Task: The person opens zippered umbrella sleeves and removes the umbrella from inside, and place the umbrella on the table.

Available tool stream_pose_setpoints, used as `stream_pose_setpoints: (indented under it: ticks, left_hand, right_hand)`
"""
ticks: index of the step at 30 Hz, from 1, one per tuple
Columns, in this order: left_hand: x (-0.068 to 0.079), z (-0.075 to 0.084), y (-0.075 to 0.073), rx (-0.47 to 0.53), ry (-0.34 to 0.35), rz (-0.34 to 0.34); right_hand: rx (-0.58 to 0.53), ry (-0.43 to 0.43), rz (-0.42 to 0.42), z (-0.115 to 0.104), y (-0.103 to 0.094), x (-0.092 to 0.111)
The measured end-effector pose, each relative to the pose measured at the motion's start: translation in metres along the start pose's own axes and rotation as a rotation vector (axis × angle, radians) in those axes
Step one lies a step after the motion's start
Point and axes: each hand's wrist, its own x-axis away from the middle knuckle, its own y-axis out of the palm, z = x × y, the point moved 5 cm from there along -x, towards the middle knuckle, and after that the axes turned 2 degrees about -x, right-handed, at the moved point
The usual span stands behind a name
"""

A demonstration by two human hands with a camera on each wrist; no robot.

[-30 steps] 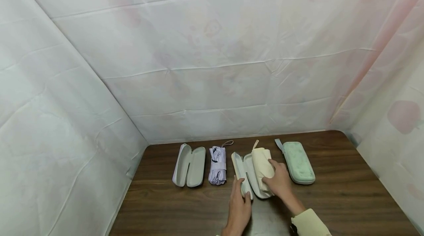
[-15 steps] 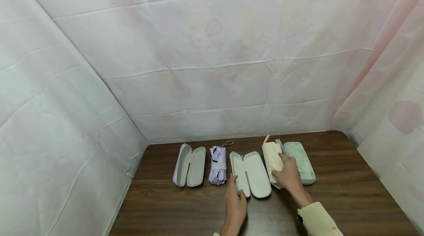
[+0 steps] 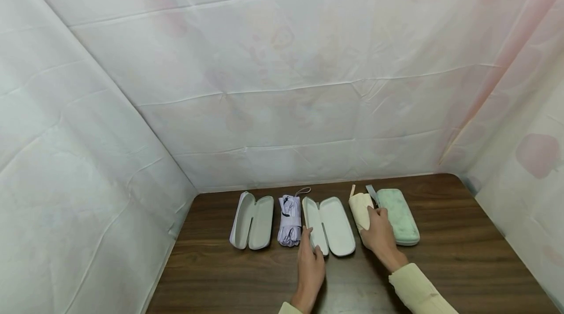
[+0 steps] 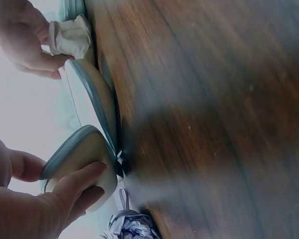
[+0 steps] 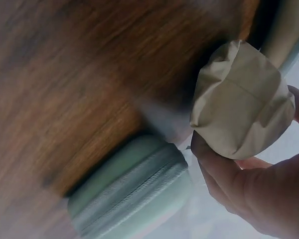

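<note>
My left hand [image 3: 311, 266] pinches the near end of an open cream zip case [image 3: 338, 228] with a pale lining, thumb on one side and fingers on the other, as the left wrist view shows. In my right hand [image 3: 380, 234] is a rolled cream folding umbrella [image 3: 361, 210], with a short strap at its far end. The left wrist view shows the gathered fabric end of this umbrella [image 4: 72, 37] between the fingers. Right beside that hand lies a closed mint green zip case [image 3: 398, 216] with a grey strap.
A lilac folding umbrella [image 3: 290, 221] with a wrist loop lies just left of the cream case. Farther left, a lilac zip case [image 3: 261, 221] lies open, its grey lining showing. The dark wooden table [image 3: 229, 284] is bounded by pale hanging cloth [image 3: 282, 118] at the back and sides.
My right hand has lifted the cream umbrella out of the cream case and carried it right, beside the mint case. My left hand has shifted the open cream case slightly left and away from me.
</note>
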Motion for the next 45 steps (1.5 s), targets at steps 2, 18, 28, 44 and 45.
stream_pose_setpoints:
  ticks: [2, 18, 28, 44, 45]
  left_hand:
    - [-0.002, -0.001, 0.001, 0.002, -0.004, -0.011]
    - [-0.012, 0.000, 0.005, -0.082, 0.049, -0.033]
    - [-0.014, 0.002, 0.006, -0.134, 0.101, 0.006]
    - [-0.017, -0.002, 0.007, -0.165, 0.118, 0.026]
    - [-0.017, -0.002, 0.007, -0.168, 0.122, 0.027]
  right_hand:
    - [0.009, -0.025, 0.010, -0.002, 0.001, 0.001]
    - [0.242, -0.123, 0.067, -0.015, 0.014, 0.002]
    - [0.291, -0.149, 0.111, -0.021, 0.018, 0.005]
    - [0.293, -0.066, 0.011, -0.017, 0.016, 0.006]
    - [0.291, -0.065, 0.008, -0.016, 0.016, 0.006]
